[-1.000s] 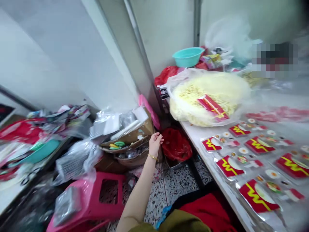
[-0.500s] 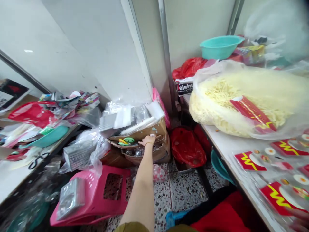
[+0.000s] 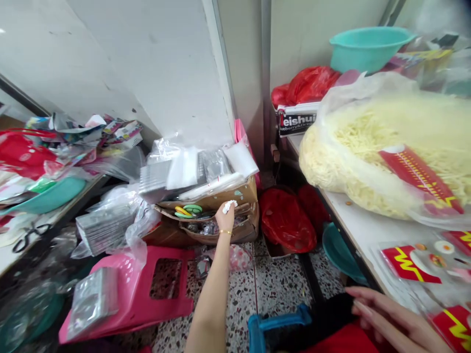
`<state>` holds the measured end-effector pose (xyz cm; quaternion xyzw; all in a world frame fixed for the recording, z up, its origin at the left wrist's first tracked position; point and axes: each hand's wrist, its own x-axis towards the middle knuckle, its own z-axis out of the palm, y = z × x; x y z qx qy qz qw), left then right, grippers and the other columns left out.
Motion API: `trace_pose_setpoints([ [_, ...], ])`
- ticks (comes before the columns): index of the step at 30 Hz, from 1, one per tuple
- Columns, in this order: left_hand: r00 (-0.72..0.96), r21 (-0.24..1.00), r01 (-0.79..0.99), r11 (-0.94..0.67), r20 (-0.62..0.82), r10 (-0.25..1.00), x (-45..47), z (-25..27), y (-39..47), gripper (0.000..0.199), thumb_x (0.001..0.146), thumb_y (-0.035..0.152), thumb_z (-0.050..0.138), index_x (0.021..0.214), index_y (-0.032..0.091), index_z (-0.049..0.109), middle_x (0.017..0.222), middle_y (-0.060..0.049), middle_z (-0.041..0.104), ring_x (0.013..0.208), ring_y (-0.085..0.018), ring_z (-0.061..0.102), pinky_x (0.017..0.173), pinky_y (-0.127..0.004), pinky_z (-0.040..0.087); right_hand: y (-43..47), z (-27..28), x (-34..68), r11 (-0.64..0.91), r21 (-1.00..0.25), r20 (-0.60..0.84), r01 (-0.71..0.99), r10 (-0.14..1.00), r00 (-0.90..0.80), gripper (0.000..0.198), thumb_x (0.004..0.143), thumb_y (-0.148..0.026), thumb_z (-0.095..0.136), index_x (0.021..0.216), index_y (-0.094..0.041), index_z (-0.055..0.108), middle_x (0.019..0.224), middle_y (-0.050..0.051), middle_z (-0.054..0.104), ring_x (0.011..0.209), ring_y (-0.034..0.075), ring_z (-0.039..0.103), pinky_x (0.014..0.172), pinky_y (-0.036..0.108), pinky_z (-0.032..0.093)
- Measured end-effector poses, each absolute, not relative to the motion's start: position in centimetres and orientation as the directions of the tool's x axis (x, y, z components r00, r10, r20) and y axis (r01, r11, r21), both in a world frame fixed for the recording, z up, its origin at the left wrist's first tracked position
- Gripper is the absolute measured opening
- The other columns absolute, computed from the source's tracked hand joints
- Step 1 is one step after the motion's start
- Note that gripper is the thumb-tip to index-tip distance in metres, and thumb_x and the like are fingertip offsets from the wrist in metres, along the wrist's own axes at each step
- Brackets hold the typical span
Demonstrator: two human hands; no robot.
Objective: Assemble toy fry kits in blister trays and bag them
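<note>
The left hand (image 3: 225, 215) is stretched out to the front edge of the cardboard box (image 3: 221, 198) on the floor, fingers pinched shut on a small crumpled white wad (image 3: 230, 206) — soft-looking and creased. Green and yellow scissors (image 3: 187, 211) lie just beside it. The right hand (image 3: 386, 318) rests loosely open — holding nothing — near the table's (image 3: 362, 228) front edge.

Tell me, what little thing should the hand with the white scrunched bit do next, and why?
Probably lift the left hand straight up and back a little. It is closed around a small white wad right at the edge of the cardboard box stuffed with plastic packets, so raising it first should keep the wad from snagging on them.
</note>
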<state>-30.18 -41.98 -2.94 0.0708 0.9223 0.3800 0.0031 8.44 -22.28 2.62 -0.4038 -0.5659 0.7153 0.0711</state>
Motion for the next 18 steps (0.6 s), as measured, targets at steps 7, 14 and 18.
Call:
trace_pose_setpoints([
  [7,-0.741,0.868,0.425,0.256,0.171,0.649,-11.2,-2.5,-38.5,0.027,0.081,0.026,0.058,0.108,0.025,0.057,0.100,-0.006,0.064,0.093,-0.021,0.060,0.085,-0.036,0.050,-29.1,1.3,0.5,-0.735,-0.662,-0.550,0.147,0.343,-0.762,0.050,0.073,-0.044,0.073,0.120,-0.031,0.059,0.115,0.004,0.065,0.103,0.024,0.062,0.082,0.036,0.054],
  [14,-0.464,0.871,0.467,0.151,0.096,0.881,-4.9,-1.9,-37.9,0.043,0.082,0.017,0.052,0.125,0.024,0.051,0.125,-0.006,0.055,0.116,-0.021,0.050,0.099,-0.038,0.041,-27.2,-3.2,2.6,-0.732,-0.679,-0.613,0.054,0.525,-0.590,0.031,0.063,-0.032,0.081,0.091,-0.023,0.070,0.087,0.000,0.071,0.079,0.017,0.066,0.066,0.021,0.056],
  [18,-0.467,0.883,0.451,0.130,0.109,0.877,-5.2,-1.1,-37.7,0.028,0.088,0.027,0.051,0.115,0.025,0.058,0.122,-0.004,0.057,0.111,-0.019,0.053,0.097,-0.036,0.039,-26.5,-3.4,3.3,-0.781,-0.624,-0.644,0.025,0.495,-0.583,0.031,0.065,-0.038,0.079,0.089,-0.023,0.069,0.081,-0.002,0.069,0.070,0.014,0.064,0.059,0.020,0.056],
])
